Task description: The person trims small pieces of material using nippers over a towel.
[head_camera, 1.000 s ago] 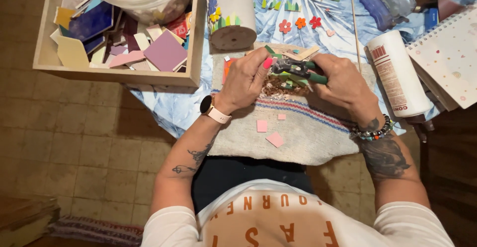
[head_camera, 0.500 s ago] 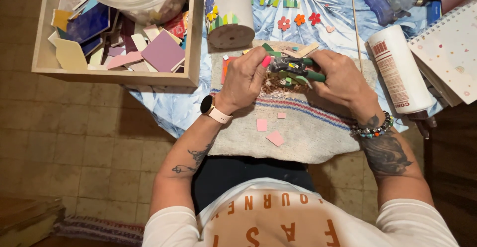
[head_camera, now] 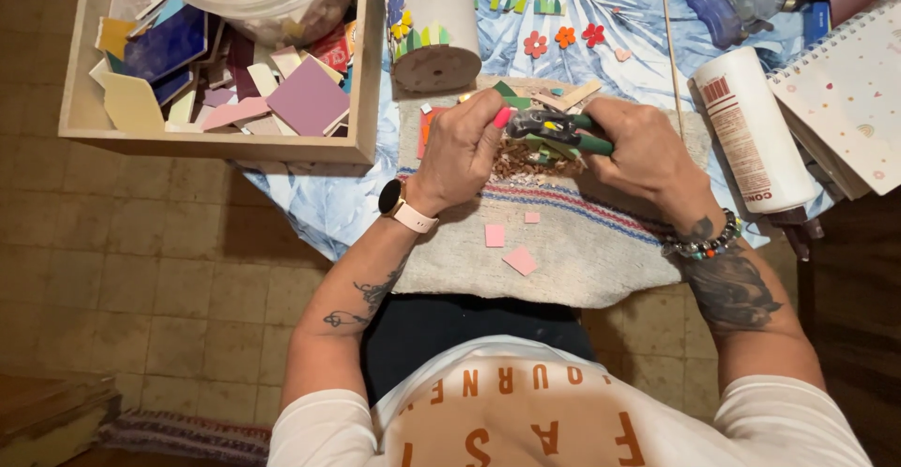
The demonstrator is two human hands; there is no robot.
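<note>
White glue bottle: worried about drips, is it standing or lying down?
Lying down: the white bottle rests on its side on the table's blue cloth.

rough woven cloth (head_camera: 582, 242), wooden box (head_camera: 225, 143)

Warm indoor light from above, soft shadows, sharp focus, dim floor edges

- Green-handled nippers (head_camera: 563, 135), gripped between the fingers of both hands.
- Pink tile pieces (head_camera: 508, 247) on a beige towel (head_camera: 601, 251) with red and blue stripes, below the fingers.
- Purple tile (head_camera: 309, 97) in a pale wooden box (head_camera: 216, 144), left of the fingers.
</note>
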